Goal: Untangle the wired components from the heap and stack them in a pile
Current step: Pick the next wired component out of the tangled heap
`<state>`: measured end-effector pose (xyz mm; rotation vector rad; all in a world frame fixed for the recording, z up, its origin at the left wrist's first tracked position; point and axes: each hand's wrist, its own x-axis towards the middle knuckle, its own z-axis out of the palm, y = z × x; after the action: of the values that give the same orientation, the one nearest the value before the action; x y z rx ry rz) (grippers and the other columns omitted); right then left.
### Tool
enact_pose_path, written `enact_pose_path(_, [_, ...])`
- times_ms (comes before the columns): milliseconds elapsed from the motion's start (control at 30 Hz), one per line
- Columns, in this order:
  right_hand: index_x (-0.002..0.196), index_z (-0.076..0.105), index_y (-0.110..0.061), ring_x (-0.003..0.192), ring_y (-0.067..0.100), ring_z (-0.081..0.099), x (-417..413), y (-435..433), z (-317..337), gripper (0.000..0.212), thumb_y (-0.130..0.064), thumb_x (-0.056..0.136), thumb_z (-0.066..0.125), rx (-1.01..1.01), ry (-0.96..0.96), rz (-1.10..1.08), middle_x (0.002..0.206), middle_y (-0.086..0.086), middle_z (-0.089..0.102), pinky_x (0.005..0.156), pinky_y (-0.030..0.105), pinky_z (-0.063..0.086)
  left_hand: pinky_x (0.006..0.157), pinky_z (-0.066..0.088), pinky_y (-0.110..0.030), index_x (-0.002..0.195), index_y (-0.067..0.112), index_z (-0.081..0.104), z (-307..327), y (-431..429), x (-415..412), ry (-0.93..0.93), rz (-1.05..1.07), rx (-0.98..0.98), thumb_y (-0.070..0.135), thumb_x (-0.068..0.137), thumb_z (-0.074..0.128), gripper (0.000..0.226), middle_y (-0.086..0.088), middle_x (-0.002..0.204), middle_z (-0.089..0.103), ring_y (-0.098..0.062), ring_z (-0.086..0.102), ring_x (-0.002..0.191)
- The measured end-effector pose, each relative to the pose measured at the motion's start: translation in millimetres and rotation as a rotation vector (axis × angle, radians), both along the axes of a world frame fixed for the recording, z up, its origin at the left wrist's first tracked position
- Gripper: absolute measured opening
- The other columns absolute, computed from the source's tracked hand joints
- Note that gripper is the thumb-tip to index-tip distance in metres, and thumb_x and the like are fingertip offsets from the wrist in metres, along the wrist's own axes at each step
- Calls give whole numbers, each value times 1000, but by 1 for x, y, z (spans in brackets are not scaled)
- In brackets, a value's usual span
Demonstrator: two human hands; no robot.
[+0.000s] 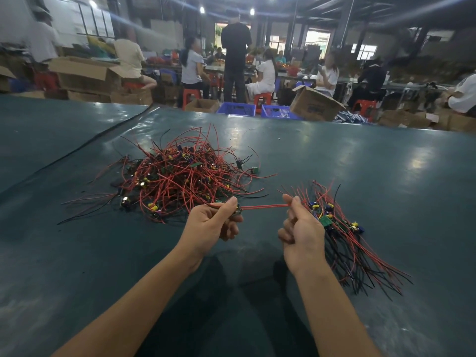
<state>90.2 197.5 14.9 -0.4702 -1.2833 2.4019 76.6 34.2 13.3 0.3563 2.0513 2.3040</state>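
From the head view, the heap [180, 176] of red and black wired components sprawls on the dark green table [373, 163]. Just in front of the heap, the left hand [213, 224] curls round a small component [237, 212], thumb pressed on top. Its pair of red wires [265, 206] runs taut off to the right of the heap, where the right hand [301, 228] pinches them between thumb and forefinger. Further right of the heap lies the sorted pile [345, 228], leads fanned toward the person. Beyond the heap stand blue crates [237, 108].
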Motion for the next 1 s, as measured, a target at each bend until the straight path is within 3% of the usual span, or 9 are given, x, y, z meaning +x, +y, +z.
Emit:
enact_pose_path(167, [72, 75, -19, 37, 4, 26, 5, -18, -4, 26, -31, 92, 65, 229, -33, 34, 47, -10, 32, 34, 17, 26, 50, 46, -22, 60, 18, 73, -1, -3, -1, -30, -2, -23, 58, 74, 62, 44, -6, 57, 64, -15, 57, 49])
enact_pose_path(233, [66, 75, -18, 44, 10, 46, 8, -34, -8, 28, -33, 89, 68, 329, -48, 139, 46, -6, 50, 42, 24, 44, 51, 47, -21, 65, 18, 75, -3, 0, 1, -17, -47, -61, 55, 77, 61, 41, -6, 58, 65, -15, 58, 50])
enact_pose_path(300, [66, 75, -10, 62, 26, 62, 11, -48, -10, 35, -33, 91, 66, 394, -51, 188, 63, 13, 69, 63, 38, 56, 52, 48, -21, 69, 14, 74, -3, 2, 2, 3, -77, -89, 53, 78, 61, 43, -6, 59, 67, -14, 61, 50])
enact_pose_path(367, [70, 68, 5, 66, 37, 62, 13, -53, -12, 47, -35, 94, 61, 444, -61, 157, 80, 35, 65, 68, 46, 56, 53, 49, -21, 67, 13, 73, -4, 2, 2, 14, -84, -104, 52, 79, 60, 43, -5, 59, 67, -14, 62, 51])
enact_pose_path(433, [72, 69, 3, 65, 37, 60, 12, -51, -10, 48, -36, 96, 58, 441, -72, 129, 83, 42, 58, 69, 54, 55, 53, 49, -20, 67, 14, 74, -4, 3, 4, 19, -110, -113, 51, 80, 60, 41, -6, 58, 67, -15, 61, 51])
enact_pose_path(500, [69, 77, -13, 57, 24, 52, 9, -43, -7, 42, -36, 98, 56, 371, -68, 103, 63, 26, 54, 55, 42, 53, 53, 48, -21, 66, 16, 75, -3, 5, 5, 19, -134, -111, 50, 81, 59, 41, -7, 56, 65, -16, 59, 50])
enact_pose_path(600, [65, 77, -18, 38, 4, 31, 5, -23, -3, 41, -32, 98, 56, 229, -66, 21, 49, -7, 38, 35, 19, 27, 53, 47, -22, 63, 17, 74, 1, 2, 4, 21, -130, -113, 51, 82, 58, 43, -7, 56, 64, -18, 57, 52])
enact_pose_path(833, [87, 73, -12, 33, 3, 25, -1, 13, 2, 32, -32, 100, 52, -30, -54, -40, 49, -11, 39, 31, 17, 25, 56, 48, -23, 64, 16, 74, 3, -7, 0, 73, -148, -116, 48, 86, 58, 42, -11, 60, 65, -18, 58, 54])
enact_pose_path(1000, [84, 74, -15, 36, 4, 23, 0, 5, -1, 34, -39, 97, 55, 67, -4, -54, 53, -10, 43, 34, 18, 20, 54, 47, -23, 64, 18, 74, 1, -7, -1, 61, -104, -93, 55, 85, 59, 45, -7, 59, 65, -17, 58, 54])
